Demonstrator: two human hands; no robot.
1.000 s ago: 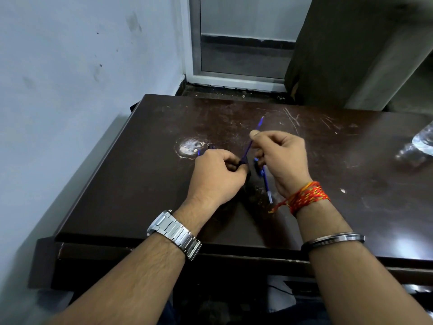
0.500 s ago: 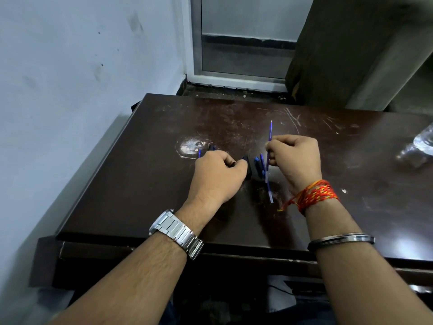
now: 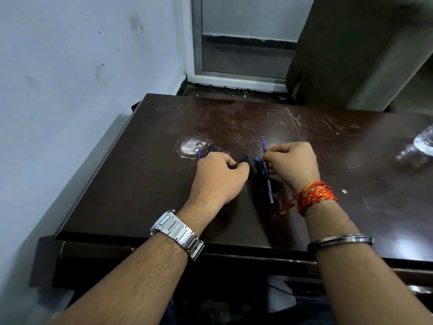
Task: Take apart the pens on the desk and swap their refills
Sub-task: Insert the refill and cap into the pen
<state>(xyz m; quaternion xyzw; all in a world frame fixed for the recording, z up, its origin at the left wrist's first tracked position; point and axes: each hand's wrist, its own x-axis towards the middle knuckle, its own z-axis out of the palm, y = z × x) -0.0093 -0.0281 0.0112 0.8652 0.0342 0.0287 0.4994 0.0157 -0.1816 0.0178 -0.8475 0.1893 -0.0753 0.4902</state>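
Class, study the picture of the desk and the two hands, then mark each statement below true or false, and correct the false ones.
1. The right hand pinches a thin blue refill that points away from the person. True.
2. A metal watch sits on the right wrist. False: it is on the left wrist.
3. The left hand lies flat and open on the desk. False: it is closed around a dark pen part.
4. Red thread is tied around the right wrist. True.

Thin blue refill (image 3: 263, 150) stands nearly upright above dark pen parts (image 3: 256, 166).
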